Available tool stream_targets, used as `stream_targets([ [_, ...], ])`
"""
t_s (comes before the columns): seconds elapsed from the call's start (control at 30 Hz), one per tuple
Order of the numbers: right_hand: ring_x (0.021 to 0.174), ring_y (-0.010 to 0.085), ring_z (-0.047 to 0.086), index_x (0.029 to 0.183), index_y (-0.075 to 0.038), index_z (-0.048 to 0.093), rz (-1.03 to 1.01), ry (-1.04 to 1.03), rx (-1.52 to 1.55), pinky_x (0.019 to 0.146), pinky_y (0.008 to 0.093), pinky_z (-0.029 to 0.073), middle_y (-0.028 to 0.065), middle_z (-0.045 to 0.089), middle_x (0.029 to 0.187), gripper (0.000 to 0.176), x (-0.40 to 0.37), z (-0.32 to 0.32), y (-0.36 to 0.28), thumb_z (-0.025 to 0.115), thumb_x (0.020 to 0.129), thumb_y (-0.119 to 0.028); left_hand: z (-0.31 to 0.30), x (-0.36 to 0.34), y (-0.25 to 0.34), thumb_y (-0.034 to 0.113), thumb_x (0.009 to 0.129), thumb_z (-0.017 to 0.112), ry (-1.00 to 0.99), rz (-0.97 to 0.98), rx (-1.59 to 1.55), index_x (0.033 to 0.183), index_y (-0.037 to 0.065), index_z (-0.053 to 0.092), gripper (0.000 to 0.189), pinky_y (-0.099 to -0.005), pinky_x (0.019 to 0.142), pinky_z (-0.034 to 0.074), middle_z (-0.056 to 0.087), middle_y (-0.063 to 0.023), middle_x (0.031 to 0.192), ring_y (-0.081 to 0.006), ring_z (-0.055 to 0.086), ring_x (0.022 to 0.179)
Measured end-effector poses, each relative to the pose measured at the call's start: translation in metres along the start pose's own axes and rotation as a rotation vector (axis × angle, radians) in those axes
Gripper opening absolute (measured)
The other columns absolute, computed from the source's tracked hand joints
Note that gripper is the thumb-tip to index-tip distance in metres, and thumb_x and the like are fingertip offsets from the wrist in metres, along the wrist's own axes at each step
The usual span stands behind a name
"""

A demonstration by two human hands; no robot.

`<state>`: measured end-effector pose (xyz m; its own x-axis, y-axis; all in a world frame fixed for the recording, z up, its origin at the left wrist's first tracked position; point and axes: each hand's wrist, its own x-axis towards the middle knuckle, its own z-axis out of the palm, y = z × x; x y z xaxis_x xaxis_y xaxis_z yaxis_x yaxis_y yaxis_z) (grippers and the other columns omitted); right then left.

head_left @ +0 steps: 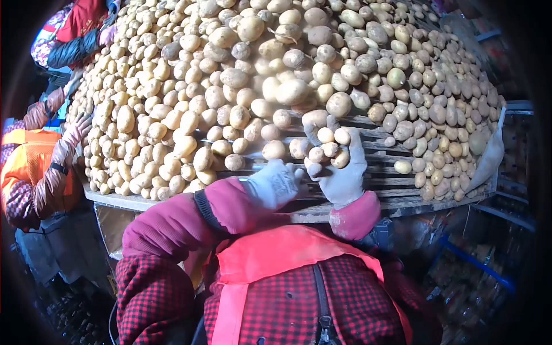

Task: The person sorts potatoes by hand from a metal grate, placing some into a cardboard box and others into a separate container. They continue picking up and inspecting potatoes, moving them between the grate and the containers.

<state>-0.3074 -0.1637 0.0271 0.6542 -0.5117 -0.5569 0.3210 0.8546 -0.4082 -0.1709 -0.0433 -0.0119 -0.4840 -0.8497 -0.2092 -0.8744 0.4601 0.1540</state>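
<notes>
My right hand [345, 172], in a pale work glove, is curled around several small potatoes [326, 135], which rest in its palm and between its fingers. To its left, my left hand [275, 183], gloved too, hovers low over the slats with its back toward me. Its fingers are bent inward, and whatever they hold, if anything, is hidden. A single potato [273, 150] lies just beyond that hand. Dark gaps show between the bare slats [385, 179] under and beside my hands.
A large heap of potatoes [230, 77] covers the table behind my hands and to both sides. The table's front edge [310, 217] runs close to my body. At left, a co-worker in an orange vest [37, 164] reaches into the heap; another person's sleeve [75, 50] shows farther back.
</notes>
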Motion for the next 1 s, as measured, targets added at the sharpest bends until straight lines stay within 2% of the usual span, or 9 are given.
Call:
stream_targets([
  [0.03,0.072,0.0091,0.058,0.103,-0.02,0.06,0.006,0.0,0.017,0.06,0.0276,0.049,-0.0076,0.057,0.079,0.027,0.0,0.0,0.001,0.055,0.102,-0.046,-0.003,-0.008,-0.004,0.021,0.089,0.061,0.098,-0.049,-0.133,0.114,0.018,0.067,0.025,-0.0421,0.068,0.05,0.063,-0.0057,0.097,-0.0273,0.064,0.092],
  [0.1,0.085,0.0133,0.062,0.113,-0.019,0.062,0.041,-0.047,0.092,0.07,0.0305,0.053,0.0013,0.064,0.112,0.034,-0.001,-0.002,0.0,0.054,0.103,-0.051,-0.007,-0.021,-0.012,0.02,0.087,0.065,0.302,-0.131,-0.404,0.117,0.015,0.066,0.03,-0.0441,0.068,0.05,0.064,-0.0076,0.096,-0.0293,0.065,0.088],
  [0.2,0.118,0.0256,0.062,0.135,-0.017,0.059,0.105,-0.157,0.137,0.08,0.0412,0.057,0.0125,0.057,0.144,0.049,0.008,-0.02,0.006,0.046,0.105,-0.053,-0.036,-0.045,-0.008,-0.005,0.071,0.075,0.753,-0.365,-0.529,0.123,0.003,0.067,0.053,-0.0388,0.074,0.054,0.069,-0.0118,0.097,-0.0297,0.068,0.081],
  [0.33,0.123,0.0285,0.06,0.149,-0.017,0.048,0.069,-0.135,0.0,0.092,0.0446,0.056,0.0121,0.055,0.147,0.057,0.015,0.012,0.024,0.043,0.105,-0.053,-0.062,-0.044,-0.008,0.001,0.073,0.076,0.984,-0.35,-0.25,0.121,0.003,0.069,0.048,-0.0436,0.084,0.054,0.07,-0.0127,0.108,-0.0325,0.069,0.098],
  [0.43,0.126,0.0272,0.058,0.147,-0.011,0.047,-0.246,-0.306,-0.671,0.102,0.0408,0.05,0.0127,0.057,0.142,0.05,0.026,0.008,0.04,0.044,0.107,-0.041,-0.062,-0.036,-0.008,0.019,0.075,0.071,0.912,-0.333,-0.132,0.13,0.014,0.065,0.055,-0.0498,0.104,0.047,0.064,-0.0101,0.125,-0.0309,0.061,0.12],
  [0.57,0.124,0.026,0.058,0.145,-0.01,0.049,0.183,-0.352,-0.271,0.104,0.0411,0.049,0.0129,0.058,0.138,0.049,0.04,0.035,0.057,0.044,0.107,-0.04,-0.045,-0.044,0.007,0.025,0.075,0.068,0.78,-0.479,-0.211,0.143,0.021,0.055,0.07,-0.0593,0.113,0.035,0.051,-0.0142,0.145,-0.0354,0.048,0.136],
  [0.73,0.121,0.0246,0.059,0.143,-0.009,0.051,0.423,-0.368,-0.133,0.106,0.0415,0.048,0.0132,0.06,0.134,0.047,0.043,0.07,0.08,0.044,0.108,-0.038,-0.021,-0.067,0.025,0.026,0.075,0.069,0.787,-0.636,-0.12,0.148,0.025,0.051,0.076,-0.064,0.116,0.03,0.046,-0.0127,0.153,-0.0347,0.044,0.142],
  [0.9,0.119,0.0231,0.06,0.141,-0.007,0.053,0.559,-0.402,-0.13,0.108,0.0419,0.047,0.0134,0.062,0.129,0.045,0.029,0.094,0.105,0.044,0.108,-0.037,-0.011,-0.102,0.042,0.029,0.071,0.073,1.05,-0.755,-0.076,0.138,0.023,0.059,0.069,-0.0643,0.11,0.037,0.054,-0.0137,0.144,-0.035,0.052,0.134],
  [1.0,0.117,0.0222,0.06,0.14,-0.006,0.055,0.639,-0.365,-0.125,0.109,0.0421,0.047,0.0136,0.063,0.126,0.044,0.01,0.113,0.134,0.044,0.109,-0.036,-0.008,-0.139,0.057,0.025,0.08,0.073,1.244,-0.858,-0.005,0.125,0.017,0.065,0.046,-0.0586,0.103,0.043,0.06,-0.0147,0.134,-0.0361,0.059,0.125],
])
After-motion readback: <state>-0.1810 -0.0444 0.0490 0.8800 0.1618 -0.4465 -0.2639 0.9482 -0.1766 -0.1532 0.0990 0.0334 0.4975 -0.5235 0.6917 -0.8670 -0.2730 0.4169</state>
